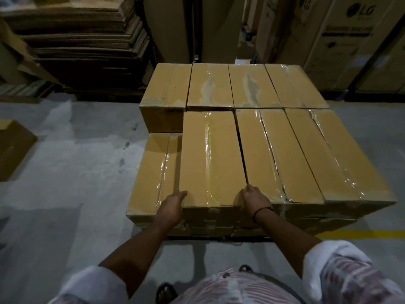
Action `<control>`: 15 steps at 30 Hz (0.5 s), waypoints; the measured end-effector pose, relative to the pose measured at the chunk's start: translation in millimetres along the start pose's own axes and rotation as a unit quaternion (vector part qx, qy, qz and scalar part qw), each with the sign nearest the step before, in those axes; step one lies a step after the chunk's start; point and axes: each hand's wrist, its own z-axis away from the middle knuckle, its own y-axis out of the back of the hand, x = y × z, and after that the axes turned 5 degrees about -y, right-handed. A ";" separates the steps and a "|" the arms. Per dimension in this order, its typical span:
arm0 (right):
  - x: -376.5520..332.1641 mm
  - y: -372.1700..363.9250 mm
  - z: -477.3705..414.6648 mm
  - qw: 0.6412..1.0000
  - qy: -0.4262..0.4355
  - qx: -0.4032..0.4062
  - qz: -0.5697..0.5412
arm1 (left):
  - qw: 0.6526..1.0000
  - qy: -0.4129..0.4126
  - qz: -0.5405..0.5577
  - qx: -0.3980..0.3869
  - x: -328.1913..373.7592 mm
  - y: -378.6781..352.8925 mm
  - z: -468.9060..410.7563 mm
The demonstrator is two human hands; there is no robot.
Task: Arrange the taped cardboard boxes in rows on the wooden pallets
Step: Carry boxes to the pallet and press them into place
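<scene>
Several long taped cardboard boxes lie in rows on a stack in front of me. The near box (211, 159) in the top layer lies lengthwise, with clear tape down its middle. My left hand (172, 207) holds its near left corner, fingers against the side. My right hand (255, 199) grips its near right corner, fingers curled into the gap beside the neighbouring box (277, 156). One lower box (151, 174) lies to the left, a layer below. The back row (236, 85) holds several boxes. The pallet under the stack is mostly hidden.
A tall pile of flattened cardboard (83, 44) stands at the back left. Large printed cartons (341, 40) stand at the back right. A loose box (13, 148) lies on the grey floor at the left. A yellow floor line (361, 234) runs at the right.
</scene>
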 end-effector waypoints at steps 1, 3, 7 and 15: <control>1.0 0.4 -0.2 1.000 0.001 0.002 0.005 | 1.000 0.003 -0.001 -0.002 1.9 0.8 -0.7; 3.0 1.9 -0.6 1.000 0.006 0.011 0.012 | 1.000 0.002 -0.002 -0.002 2.2 2.0 -3.0; 7.0 -0.2 -0.5 1.000 0.016 0.019 0.017 | 1.000 -0.005 0.001 -0.003 -1.8 3.5 -6.4; 5.0 -8.3 -3.1 0.999 0.007 0.036 0.020 | 0.999 -0.033 -0.005 -0.027 -5.1 13.2 -23.5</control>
